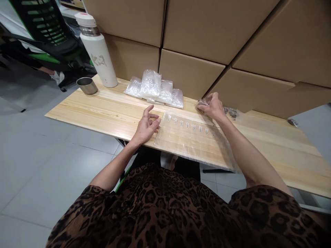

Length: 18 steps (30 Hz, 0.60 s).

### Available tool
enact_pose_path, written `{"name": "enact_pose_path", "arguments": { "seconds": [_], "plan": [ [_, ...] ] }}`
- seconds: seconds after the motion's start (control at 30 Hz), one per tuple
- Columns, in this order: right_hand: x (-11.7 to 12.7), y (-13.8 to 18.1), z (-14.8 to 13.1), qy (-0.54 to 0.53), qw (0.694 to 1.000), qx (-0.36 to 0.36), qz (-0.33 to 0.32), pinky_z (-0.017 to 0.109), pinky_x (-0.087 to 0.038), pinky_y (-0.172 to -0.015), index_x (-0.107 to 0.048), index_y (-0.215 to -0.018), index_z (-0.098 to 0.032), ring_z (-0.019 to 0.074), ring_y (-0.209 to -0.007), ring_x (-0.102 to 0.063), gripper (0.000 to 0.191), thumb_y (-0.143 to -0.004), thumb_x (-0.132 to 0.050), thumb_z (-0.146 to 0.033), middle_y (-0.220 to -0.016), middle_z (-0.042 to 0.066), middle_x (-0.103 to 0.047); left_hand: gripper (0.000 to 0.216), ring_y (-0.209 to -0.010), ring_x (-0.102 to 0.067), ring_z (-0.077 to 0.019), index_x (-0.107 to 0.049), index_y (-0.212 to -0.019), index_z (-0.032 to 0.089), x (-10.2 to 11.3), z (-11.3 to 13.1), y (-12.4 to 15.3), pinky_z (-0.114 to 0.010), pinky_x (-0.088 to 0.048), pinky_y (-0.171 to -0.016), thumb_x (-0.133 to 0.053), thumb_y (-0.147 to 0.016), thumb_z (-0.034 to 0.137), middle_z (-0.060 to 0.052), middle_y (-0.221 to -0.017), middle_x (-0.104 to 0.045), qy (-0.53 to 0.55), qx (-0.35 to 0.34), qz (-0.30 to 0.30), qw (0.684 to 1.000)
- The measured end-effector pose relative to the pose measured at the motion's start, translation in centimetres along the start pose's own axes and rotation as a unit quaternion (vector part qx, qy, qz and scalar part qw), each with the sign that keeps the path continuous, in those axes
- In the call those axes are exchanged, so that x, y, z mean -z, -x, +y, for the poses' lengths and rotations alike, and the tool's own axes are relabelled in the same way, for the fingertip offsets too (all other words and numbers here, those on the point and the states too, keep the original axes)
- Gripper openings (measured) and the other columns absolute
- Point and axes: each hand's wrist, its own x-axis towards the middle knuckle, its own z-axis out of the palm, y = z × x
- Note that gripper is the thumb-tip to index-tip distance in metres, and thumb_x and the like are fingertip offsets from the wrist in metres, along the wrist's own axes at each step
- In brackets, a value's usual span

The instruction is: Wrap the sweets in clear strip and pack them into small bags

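Observation:
My left hand hovers at the left end of a row of clear plastic bags, its fingers apart and nothing in them. Each bag in the row carries a small dark-and-white printed mark near its top edge. At the back of the table, my right hand pinches a small clear packet, whose contents I cannot make out. Close by on its right lie a few more small packets with dark contents. Behind my left hand rests a pile of clear plastic bags.
Stacked cardboard boxes wall off the wooden table's back edge. A tall white bottle and a metal cup stand at the far left. One more small packet lies far right. Beyond is a chair with a seated person.

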Motion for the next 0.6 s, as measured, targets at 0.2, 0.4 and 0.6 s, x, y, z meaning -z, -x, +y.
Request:
{"name": "enact_pose_path", "arguments": {
  "seconds": [0.2,0.4,0.6],
  "plan": [
    [0.1,1.6,-0.9,0.125,0.986,0.098,-0.05,0.049,-0.05,-0.106,-0.063,-0.115,-0.018,0.0344,-0.12,-0.063,0.029,-0.105,-0.061,-0.044,-0.131,0.019,-0.064,0.074,-0.069,-0.065,-0.0092,-0.039,-0.158,0.029,0.0,-0.2,-0.1,-0.022,-0.054,-0.056,-0.074,-0.093,0.032,-0.006,-0.116,-0.066,0.011,-0.001,0.01,1.0],
    [0.6,2.0,-0.2,0.126,0.985,0.095,-0.069,0.047,-0.052,-0.101,-0.062,-0.109,-0.019,0.0312,-0.112,-0.063,0.023,-0.102,-0.064,-0.041,-0.122,0.016,-0.066,0.075,-0.07,-0.066,-0.0101,-0.039,-0.16,0.028,-0.1,0.1,0.2,-0.024,-0.056,-0.058,-0.073,-0.093,0.033,-0.007,-0.118,-0.066,0.007,0.0,0.01,1.0],
    [0.7,2.4,1.0,0.04,0.993,0.094,-0.056,0.047,-0.05,-0.106,-0.061,-0.104,-0.022,0.03,-0.114,-0.061,0.016,-0.096,-0.068,-0.035,-0.119,0.014,-0.066,0.073,-0.07,-0.066,-0.011,-0.038,-0.159,0.027,-0.1,-0.1,-0.1,-0.027,-0.056,-0.06,-0.071,-0.094,0.031,-0.008,-0.12,-0.066,-0.011,0.0,0.016,1.0]
  ]
}}
